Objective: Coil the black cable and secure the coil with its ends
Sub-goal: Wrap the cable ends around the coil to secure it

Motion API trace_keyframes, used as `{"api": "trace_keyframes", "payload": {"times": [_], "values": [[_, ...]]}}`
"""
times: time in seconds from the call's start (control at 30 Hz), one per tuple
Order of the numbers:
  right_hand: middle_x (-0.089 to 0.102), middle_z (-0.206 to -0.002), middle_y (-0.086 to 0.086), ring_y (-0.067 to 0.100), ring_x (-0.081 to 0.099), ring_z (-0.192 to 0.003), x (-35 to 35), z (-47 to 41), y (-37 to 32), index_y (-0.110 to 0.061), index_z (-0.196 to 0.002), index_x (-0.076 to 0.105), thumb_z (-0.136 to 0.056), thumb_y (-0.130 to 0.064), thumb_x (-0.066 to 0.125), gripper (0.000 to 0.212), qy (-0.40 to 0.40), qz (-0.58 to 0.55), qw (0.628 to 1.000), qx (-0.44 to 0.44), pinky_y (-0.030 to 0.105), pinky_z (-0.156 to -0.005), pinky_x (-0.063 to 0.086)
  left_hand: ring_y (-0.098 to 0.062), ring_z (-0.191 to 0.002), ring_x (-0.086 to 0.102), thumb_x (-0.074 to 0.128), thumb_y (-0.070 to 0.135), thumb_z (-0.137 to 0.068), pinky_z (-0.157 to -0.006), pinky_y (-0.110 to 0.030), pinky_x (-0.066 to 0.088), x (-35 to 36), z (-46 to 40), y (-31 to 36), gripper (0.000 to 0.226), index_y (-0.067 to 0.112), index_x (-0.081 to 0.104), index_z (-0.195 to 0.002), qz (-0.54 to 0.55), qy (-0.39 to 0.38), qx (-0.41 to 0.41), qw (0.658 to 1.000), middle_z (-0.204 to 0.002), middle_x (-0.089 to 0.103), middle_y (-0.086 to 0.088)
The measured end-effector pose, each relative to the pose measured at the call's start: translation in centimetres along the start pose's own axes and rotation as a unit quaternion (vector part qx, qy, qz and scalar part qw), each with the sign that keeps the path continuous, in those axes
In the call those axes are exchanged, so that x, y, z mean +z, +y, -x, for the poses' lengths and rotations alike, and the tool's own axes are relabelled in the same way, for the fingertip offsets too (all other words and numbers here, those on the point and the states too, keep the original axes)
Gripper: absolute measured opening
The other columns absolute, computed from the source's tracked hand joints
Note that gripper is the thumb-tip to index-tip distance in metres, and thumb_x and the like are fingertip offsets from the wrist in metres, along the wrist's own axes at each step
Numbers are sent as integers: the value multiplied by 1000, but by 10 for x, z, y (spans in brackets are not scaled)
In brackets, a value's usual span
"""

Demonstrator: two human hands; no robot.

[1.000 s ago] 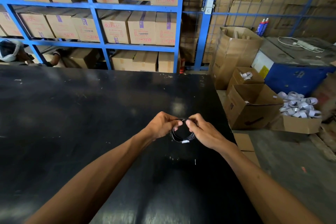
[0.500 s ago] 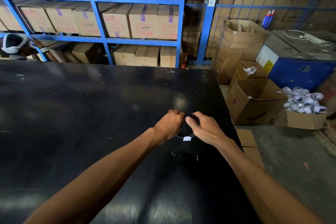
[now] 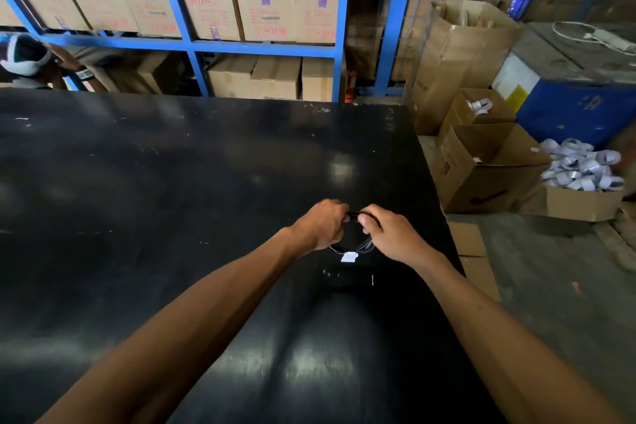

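Note:
A small coil of thin black cable (image 3: 348,247) is held between both hands just above the black table (image 3: 172,203). A small white tag (image 3: 348,256) hangs from the coil's near side. My left hand (image 3: 323,225) grips the coil's left side with its fingers curled. My right hand (image 3: 387,234) grips the right side, thumb and fingers pinching the cable at the top, where the two hands nearly touch. The cable is hard to tell from the dark tabletop, and its ends are hidden in my fingers.
The table's right edge (image 3: 444,217) runs just right of my hands. Beyond it, open cardboard boxes (image 3: 488,169) and a box of white rolls (image 3: 581,169) stand on the floor. Blue shelving (image 3: 261,48) with cartons lines the back. A person (image 3: 31,58) is at far left.
Both hands have closed in on the coil and come nearer to each other at its top. The coil now hangs lower against the table, with the tag below.

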State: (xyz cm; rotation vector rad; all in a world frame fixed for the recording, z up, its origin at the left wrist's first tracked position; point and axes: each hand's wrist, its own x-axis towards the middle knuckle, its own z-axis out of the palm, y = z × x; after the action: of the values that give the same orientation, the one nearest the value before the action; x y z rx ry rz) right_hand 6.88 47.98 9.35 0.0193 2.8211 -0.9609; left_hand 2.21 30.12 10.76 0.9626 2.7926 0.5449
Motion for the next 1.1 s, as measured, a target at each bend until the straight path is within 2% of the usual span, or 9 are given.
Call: {"api": "trace_keyframes", "payload": {"times": [0.07,0.17,0.3,0.4,0.57,0.7,0.77,0.93,1.1], "values": [[63,-111,-8,16,65,-102,0,-5,9,-29,-127,61,-103,-48,47,33,-16,-55,998,37,34,-88,51,-35,-92,61,53,7,-94,-71,-32,38,6,-2,-6,12,0,63,-96,6,-5,-30,1000,-99,65,-19],[64,-109,-13,10,67,-96,4,-9,28,-35,-123,62,-102,-50,49,29,3,-99,992,80,26,-81,47,-37,-91,64,54,14,-95,-69,-35,41,18,-3,-18,14,4,63,-97,10,-4,-84,996,-101,67,-18],[70,-120,2,20,66,-110,26,-13,66,-22,-122,69,-98,-28,62,25,-15,42,989,139,38,-94,55,-43,-89,65,50,20,-98,-68,-40,47,40,0,-34,21,3,64,-97,8,-11,-151,988,-101,68,-20],[61,-130,4,24,64,-114,46,-9,84,-29,-124,66,-94,-31,66,30,-62,104,974,191,42,-97,55,-44,-88,65,50,20,-98,-66,-38,45,54,2,-42,22,3,64,-95,13,-25,-176,984,-100,68,-22],[56,-132,5,26,62,-117,72,-4,100,-32,-127,64,-92,-39,70,36,-117,135,963,201,40,-96,54,-45,-89,65,52,19,-97,-65,-36,42,71,2,-50,20,3,64,-95,18,-58,-188,980,-100,68,-22],[72,-118,9,29,69,-106,81,-2,106,-18,-110,77,-95,-14,65,19,-110,141,967,179,37,-90,58,-46,-89,65,53,17,-96,-64,-37,42,77,0,-50,18,3,65,-95,23,-79,-183,980,-99,68,-23],[75,-106,8,29,72,-97,81,-2,107,-16,-100,82,-94,-7,61,23,-91,122,969,192,32,-84,59,-46,-90,65,53,15,-94,-66,-38,44,79,-1,-49,17,3,65,-95,24,-90,-178,980,-99,69,-23],[79,-80,5,18,77,-76,81,3,108,-16,-90,83,-92,-9,70,15,-97,28,972,211,33,-81,63,-45,-89,66,54,12,-93,-67,-40,48,82,-1,-44,15,2,66,-94,30,-104,-181,977,-98,69,-22],[79,-75,-1,9,75,-76,72,7,93,-17,-104,81,-83,-16,77,21,-86,-46,979,179,21,-75,58,-46,-91,66,52,14,-97,-74,-43,52,82,1,-41,21,0,67,-101,58,-80,-217,971,-101,68,-25]]}}
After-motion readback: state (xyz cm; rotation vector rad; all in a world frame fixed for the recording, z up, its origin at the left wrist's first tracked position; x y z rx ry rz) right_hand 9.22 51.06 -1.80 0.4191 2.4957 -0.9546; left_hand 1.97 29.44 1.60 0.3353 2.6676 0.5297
